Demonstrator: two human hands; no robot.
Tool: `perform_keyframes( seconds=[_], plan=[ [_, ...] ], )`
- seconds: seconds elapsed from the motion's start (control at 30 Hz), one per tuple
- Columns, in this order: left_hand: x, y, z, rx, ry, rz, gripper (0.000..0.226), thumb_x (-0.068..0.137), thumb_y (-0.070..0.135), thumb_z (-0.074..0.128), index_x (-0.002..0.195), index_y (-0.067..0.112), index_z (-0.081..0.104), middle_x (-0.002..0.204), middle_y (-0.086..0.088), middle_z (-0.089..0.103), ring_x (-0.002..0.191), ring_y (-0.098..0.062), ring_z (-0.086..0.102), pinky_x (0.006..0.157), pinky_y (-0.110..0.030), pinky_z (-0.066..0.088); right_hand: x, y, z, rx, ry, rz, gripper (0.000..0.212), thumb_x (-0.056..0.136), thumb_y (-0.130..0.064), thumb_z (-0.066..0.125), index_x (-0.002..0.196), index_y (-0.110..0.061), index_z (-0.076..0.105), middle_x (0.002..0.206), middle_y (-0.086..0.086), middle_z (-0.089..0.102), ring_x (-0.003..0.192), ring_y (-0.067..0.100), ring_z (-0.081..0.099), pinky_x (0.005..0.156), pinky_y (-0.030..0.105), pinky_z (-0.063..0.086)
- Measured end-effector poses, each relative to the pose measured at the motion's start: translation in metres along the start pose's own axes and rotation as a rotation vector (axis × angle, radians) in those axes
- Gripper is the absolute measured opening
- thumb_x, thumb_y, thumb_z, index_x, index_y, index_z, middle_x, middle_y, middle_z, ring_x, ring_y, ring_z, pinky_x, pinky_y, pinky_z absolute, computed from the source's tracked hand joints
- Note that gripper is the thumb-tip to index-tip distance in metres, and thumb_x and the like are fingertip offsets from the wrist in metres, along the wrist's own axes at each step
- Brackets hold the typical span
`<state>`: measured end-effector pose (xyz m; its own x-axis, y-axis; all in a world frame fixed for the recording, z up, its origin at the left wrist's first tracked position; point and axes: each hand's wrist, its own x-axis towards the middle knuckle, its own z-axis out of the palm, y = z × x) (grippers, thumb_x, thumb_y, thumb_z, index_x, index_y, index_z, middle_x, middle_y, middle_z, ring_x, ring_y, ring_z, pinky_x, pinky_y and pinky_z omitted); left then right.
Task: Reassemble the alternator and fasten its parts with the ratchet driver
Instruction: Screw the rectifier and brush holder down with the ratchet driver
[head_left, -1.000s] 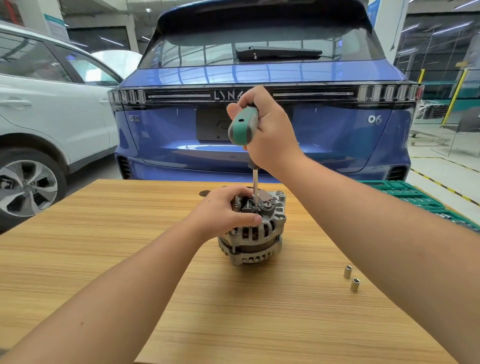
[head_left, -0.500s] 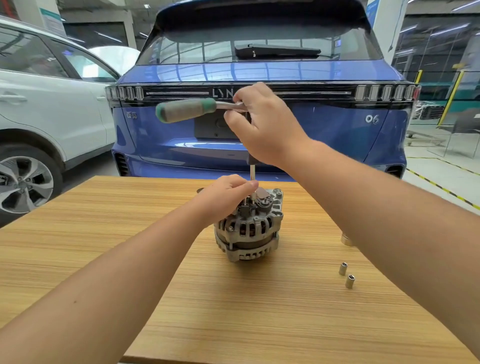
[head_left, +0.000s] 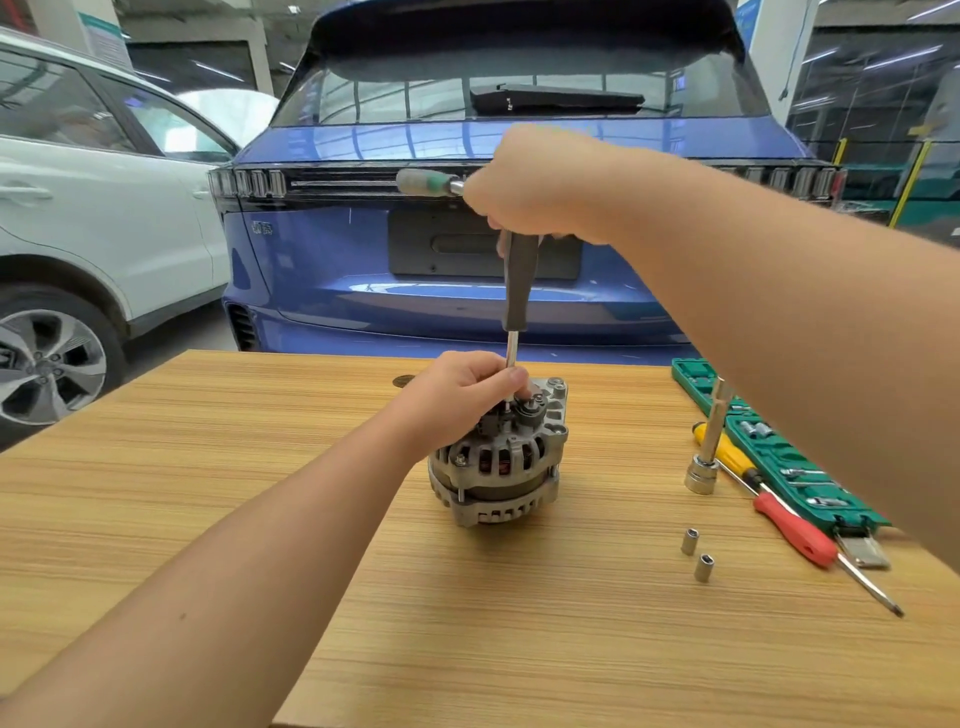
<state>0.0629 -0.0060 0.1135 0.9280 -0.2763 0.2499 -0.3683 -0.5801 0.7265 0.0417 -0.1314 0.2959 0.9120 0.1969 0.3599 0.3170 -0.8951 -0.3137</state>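
A silver alternator (head_left: 498, 470) stands on the wooden table (head_left: 260, 467), its rear end with terminals facing up. The ratchet driver (head_left: 517, 280) stands upright over it, a dark extension running down to a thin metal shaft that meets the alternator's top. My right hand (head_left: 535, 187) grips the ratchet's head, and the green handle (head_left: 426, 182) sticks out to the left. My left hand (head_left: 462, 389) rests on the alternator's top and pinches the shaft just above the part.
Two small sockets (head_left: 696, 553) lie right of the alternator. A larger socket on an extension bar (head_left: 709, 447), a yellow-handled and a red-handled screwdriver (head_left: 795, 530) and a green socket tray (head_left: 779, 452) sit at the right edge. A blue car (head_left: 467, 291) stands behind the table.
The ratchet's green handle swung from pointing toward me round to the left. My left hand shifted from the alternator's side up to the shaft. The view dropped, showing tools at the right.
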Motion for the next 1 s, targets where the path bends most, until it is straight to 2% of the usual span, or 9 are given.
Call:
perform_keyframes(
  seconds=[0.17,0.33,0.4,0.47,0.6,0.67,0.8,0.9,1.0],
  plan=[
    [0.002,-0.002,0.001,0.012,-0.007,-0.008,0.023,0.098,0.063,0.051,0.094,0.057,0.072,0.092,0.041,0.065,0.083,0.021,0.054,0.068,-0.026,0.039,-0.009,0.018,0.005,1.191,-0.373,0.278,0.012,0.096,-0.016,0.039,0.1,-0.017,0.049,0.076,-0.004,0.07,0.076,0.017,0.074,0.084,0.04,0.048],
    [0.002,0.0,0.0,0.016,-0.006,-0.008,0.022,0.099,0.06,0.05,0.088,0.063,0.07,0.085,0.046,0.061,0.079,0.025,0.052,0.065,-0.025,0.038,-0.01,0.023,0.04,1.831,0.057,0.339,0.009,0.101,-0.011,0.051,0.096,-0.007,0.058,0.073,0.004,0.067,0.07,0.02,0.063,0.065,0.03,0.049],
    [0.003,0.0,0.001,-0.003,-0.01,-0.013,0.022,0.099,0.059,0.051,0.091,0.06,0.072,0.092,0.045,0.063,0.085,0.022,0.053,0.069,-0.024,0.04,-0.015,0.026,0.057,1.57,0.341,0.128,0.007,0.1,-0.009,0.056,0.098,-0.014,0.061,0.089,0.002,0.066,0.076,0.013,0.063,0.069,0.027,0.051],
    [0.002,-0.001,0.001,-0.015,-0.006,-0.008,0.021,0.099,0.058,0.053,0.093,0.058,0.073,0.095,0.042,0.066,0.088,0.021,0.054,0.07,-0.023,0.041,-0.021,0.033,0.066,0.921,0.578,-0.195,0.021,0.1,-0.004,0.054,0.113,-0.012,0.068,0.108,0.0,0.069,0.096,0.008,0.065,0.09,0.024,0.05],
    [-0.002,-0.002,0.002,-0.008,0.016,0.012,0.021,0.098,0.059,0.053,0.087,0.062,0.071,0.092,0.04,0.067,0.085,0.02,0.056,0.068,-0.024,0.039,-0.018,0.032,0.061,-0.046,0.497,-0.445,0.037,0.101,-0.026,0.048,0.13,-0.009,0.063,0.119,0.01,0.065,0.117,0.031,0.054,0.096,0.045,0.044],
    [-0.002,-0.003,0.004,-0.024,0.031,0.018,0.024,0.096,0.062,0.049,0.086,0.061,0.072,0.096,0.039,0.068,0.09,0.017,0.058,0.073,-0.026,0.042,-0.018,0.023,0.053,-0.178,0.37,-0.431,0.051,0.104,-0.048,0.035,0.135,-0.013,0.055,0.121,0.007,0.06,0.118,0.029,0.05,0.094,0.042,0.043],
    [-0.002,-0.003,0.006,-0.103,0.038,0.03,0.041,0.093,0.07,0.041,0.087,0.05,0.077,0.107,0.032,0.072,0.11,0.004,0.062,0.096,-0.033,0.046,-0.018,0.014,0.04,-0.27,0.284,-0.427,0.049,0.108,-0.048,0.023,0.119,-0.019,0.06,0.105,0.001,0.059,0.106,0.027,0.053,0.08,0.038,0.041],
    [-0.004,-0.001,0.007,-0.096,0.045,0.02,0.044,0.084,0.079,0.039,0.088,0.054,0.076,0.108,0.032,0.071,0.11,0.003,0.061,0.091,-0.031,0.046,-0.012,0.002,0.027,-0.398,0.22,-0.293,0.037,0.106,-0.039,0.028,0.085,-0.02,0.052,0.077,-0.002,0.047,0.069,0.024,0.048,0.056,0.033,0.029],
    [-0.004,-0.002,0.007,-0.087,0.048,0.019,0.033,0.092,0.072,0.045,0.089,0.058,0.074,0.105,0.037,0.07,0.1,0.013,0.059,0.082,-0.027,0.044,-0.004,-0.006,0.012,-0.378,0.093,-0.144,0.024,0.098,-0.018,0.037,0.076,-0.017,0.046,0.077,0.003,0.056,0.065,0.023,0.051,0.054,0.033,0.036]
  ],
)
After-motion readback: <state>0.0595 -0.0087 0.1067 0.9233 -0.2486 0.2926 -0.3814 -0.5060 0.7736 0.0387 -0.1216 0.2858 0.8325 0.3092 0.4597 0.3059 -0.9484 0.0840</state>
